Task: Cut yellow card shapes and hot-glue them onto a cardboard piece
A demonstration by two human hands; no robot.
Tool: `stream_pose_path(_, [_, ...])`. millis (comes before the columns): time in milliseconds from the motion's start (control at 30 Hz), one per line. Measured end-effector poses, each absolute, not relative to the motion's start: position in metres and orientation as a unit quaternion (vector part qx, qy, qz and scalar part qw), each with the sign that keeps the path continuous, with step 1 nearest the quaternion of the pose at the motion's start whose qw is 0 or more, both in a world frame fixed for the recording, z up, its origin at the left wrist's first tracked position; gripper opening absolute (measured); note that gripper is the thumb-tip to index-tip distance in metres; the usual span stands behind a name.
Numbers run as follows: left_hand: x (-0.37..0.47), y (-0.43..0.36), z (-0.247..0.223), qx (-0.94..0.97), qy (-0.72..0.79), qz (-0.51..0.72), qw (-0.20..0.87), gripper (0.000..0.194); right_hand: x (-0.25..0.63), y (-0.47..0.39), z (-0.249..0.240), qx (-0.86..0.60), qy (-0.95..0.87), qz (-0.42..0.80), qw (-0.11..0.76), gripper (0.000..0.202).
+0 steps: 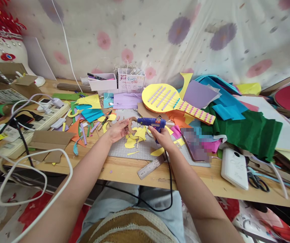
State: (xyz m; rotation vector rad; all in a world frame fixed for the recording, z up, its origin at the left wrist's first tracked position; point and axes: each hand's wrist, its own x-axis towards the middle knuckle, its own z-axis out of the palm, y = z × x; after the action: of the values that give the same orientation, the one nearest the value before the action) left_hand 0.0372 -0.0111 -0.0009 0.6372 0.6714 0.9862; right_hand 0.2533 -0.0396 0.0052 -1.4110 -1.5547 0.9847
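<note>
A wooden craft table [124, 170] stood before a flowered sheet. Your left hand [117, 131] had its fingers pinched on a curved cardboard strip [130, 124], held over the grey cutting mat [145, 148]; it looked light and bendable, best gripped by its edges. Your right hand [163, 137] was wrapped around a blue glue gun [152, 123], nozzle at the strip. Far back, a white box [104, 82] held pens and a second box [131, 80] straw-like filler.

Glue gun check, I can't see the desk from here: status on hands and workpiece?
Right hand gripping blue glue gun, nozzle at cardboard ring. Left hand holds ring. Yellow scraps underneath, ruler at desk edge.
</note>
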Motion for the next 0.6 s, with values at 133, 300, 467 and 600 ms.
stream_pose_path(133, [0.0378, -0.0116, 0.0, 0.302, 0.316, 0.453, 0.777, 0.022, 0.2526, -0.0398, 0.0061, -0.563, -0.614, 0.385, 0.397, 0.052])
stream_pose_path(300, [0.0377, -0.0119, 0.0015, 0.295, 0.316, 0.46, 0.776, 0.023, 0.2533, -0.0387, 0.0058, -0.573, -0.612, 0.371, 0.4, 0.051])
stream_pose_path(467, [0.0376, -0.0132, 0.0045, 0.285, 0.305, 0.462, 0.782, 0.025, 0.2543, -0.0388, 0.0057, -0.583, -0.605, 0.369, 0.397, 0.052])
stream_pose_path(600, [0.0369, -0.0138, 0.0066, 0.273, 0.302, 0.468, 0.785, 0.027, 0.2546, -0.0396, 0.0061, -0.588, -0.606, 0.362, 0.395, 0.052])
